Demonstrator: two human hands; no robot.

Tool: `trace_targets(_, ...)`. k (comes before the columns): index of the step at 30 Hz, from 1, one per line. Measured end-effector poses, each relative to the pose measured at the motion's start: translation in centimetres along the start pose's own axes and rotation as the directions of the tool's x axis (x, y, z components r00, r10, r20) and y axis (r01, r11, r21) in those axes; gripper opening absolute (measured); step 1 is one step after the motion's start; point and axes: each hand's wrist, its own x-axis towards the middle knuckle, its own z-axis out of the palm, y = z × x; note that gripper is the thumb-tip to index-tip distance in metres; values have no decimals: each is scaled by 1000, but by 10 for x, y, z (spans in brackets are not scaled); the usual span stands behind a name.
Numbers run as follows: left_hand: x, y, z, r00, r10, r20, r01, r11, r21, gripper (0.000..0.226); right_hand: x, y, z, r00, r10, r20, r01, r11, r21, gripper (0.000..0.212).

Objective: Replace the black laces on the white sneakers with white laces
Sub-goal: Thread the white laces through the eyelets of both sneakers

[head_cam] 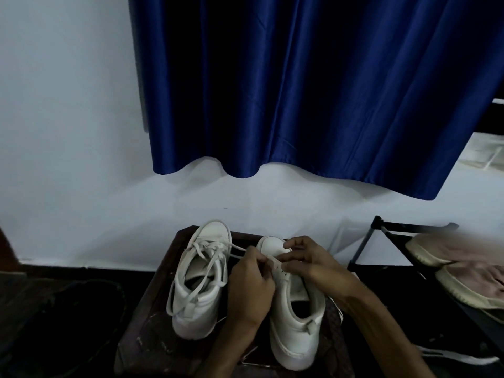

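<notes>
1. White sneakers (294, 347) stand as a pair of 2 on a low dark stool (147, 323), heels toward the person and toes toward the wall (68, 105).
2. The left sneaker (196, 282) already carries a white lace through its eyelets, loose and untied, with long loops hanging down its sides.
3. The right sneaker (297, 317) is the 1 being worked on. I judge its lacing has only begun near the toe, since several eyelets closer to the ankle show as bare dark dots.
4. A white lace (237, 248) runs in 2 strands from the left hand toward the left sneaker's toe. Which shoe these strands belong to is unclear.
5. The left hand (251, 285) has its fingers curled and pinches this lace beside the right sneaker's tongue.
6. The right hand (311, 261) pinches at the right sneaker's eyelet flap with thumb and fingertips, 1 finger lifted. Whether a lace tip also sits between them I cannot tell.
7. The next move probably calls for steering a lace tip through the next bare eyelet and drawing the slack even on both sides.
8. No black lace can be made out.
9. Beyond the stool, a blue curtain (300, 91) hangs against the wall.
10. A black shoe rack (381, 233) at the right holds pinkish shoes (463, 285).
</notes>
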Motion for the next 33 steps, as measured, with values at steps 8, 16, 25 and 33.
trace_targets(8, -14, 3, -10, 987, -130, -91, 98, 950, -297, 13, -8, 7, 25, 972, -133, -196, 84, 968, -238, 24)
trace_targets(16, -20, 43, -31, 892, -440, -108, 8, 254, -967, 18, -7, 9, 27, 969, -151, -197, 102, 965, -242, 27)
trace_targets(25, 1, 8, -39, 941, 304, 145, -336, 806, 488, 17, -7, 9, 28, 964, -187, -189, 143, 964, -226, 29)
trace_targets(33, -4, 26, -53, 973, 216, 80, -230, 907, 352, 21, -10, 7, 25, 966, -178, -189, 128, 960, -250, 26)
